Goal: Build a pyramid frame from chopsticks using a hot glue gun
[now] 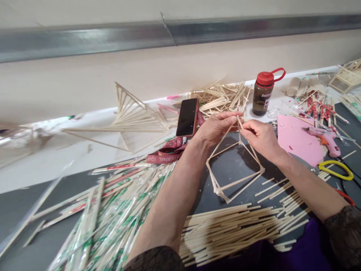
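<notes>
surface [225, 165]: bare inside the stick frame [239, 181], loose sticks [239, 229] nearer
left hand [216, 127]: fingers pinching the frame's top
right hand [261, 138]: fingers pinching it just beside

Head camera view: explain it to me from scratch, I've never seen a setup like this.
There is no robot here. This single picture comes from a camera worn on a person's head, looking forward and down past their own bare arms.

The left hand and right hand meet at the top of an open stick frame, pinching it there with the fingers.

Loose sticks lie nearest the person, with plastic-wrapped sticks to the left. Beyond are a phone and a red-capped bottle. On the right lie a pink sheet, a pink glue gun and yellow-handled scissors.
</notes>
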A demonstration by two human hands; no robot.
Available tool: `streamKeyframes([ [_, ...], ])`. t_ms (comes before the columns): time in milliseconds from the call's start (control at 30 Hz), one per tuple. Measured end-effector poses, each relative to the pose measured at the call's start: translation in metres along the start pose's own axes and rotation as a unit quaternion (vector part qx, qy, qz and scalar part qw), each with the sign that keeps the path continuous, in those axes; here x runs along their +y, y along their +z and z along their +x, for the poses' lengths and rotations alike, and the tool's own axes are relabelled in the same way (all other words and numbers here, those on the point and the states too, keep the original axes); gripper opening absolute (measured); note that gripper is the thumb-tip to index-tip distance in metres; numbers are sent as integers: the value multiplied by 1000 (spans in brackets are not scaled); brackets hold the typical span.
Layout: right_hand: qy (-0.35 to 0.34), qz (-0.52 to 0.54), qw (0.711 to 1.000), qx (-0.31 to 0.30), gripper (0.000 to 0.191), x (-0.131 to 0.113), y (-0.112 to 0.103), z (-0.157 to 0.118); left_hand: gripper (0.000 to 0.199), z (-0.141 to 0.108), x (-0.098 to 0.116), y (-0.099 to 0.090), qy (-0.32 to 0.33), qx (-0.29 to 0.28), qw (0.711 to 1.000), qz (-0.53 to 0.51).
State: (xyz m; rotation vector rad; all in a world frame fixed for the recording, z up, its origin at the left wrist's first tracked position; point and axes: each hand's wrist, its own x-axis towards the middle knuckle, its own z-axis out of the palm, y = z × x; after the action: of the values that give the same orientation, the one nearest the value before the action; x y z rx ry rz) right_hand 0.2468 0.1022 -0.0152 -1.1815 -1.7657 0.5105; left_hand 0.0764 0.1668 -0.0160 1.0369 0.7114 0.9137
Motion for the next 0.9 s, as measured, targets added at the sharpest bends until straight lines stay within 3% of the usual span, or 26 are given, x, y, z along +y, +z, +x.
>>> streamKeyframes([
  [233,-4,-4,1000,-14,13,1,-1,0,57,-3,-5,-4,21,-8,998,53],
  [600,-12,19,1000,-3,16,2,1,0,50,-3,-6,-3,30,15,999,38],
  [900,21,37,999,-12,17,-1,1,0,49,-4,-3,-2,24,9,999,42],
])
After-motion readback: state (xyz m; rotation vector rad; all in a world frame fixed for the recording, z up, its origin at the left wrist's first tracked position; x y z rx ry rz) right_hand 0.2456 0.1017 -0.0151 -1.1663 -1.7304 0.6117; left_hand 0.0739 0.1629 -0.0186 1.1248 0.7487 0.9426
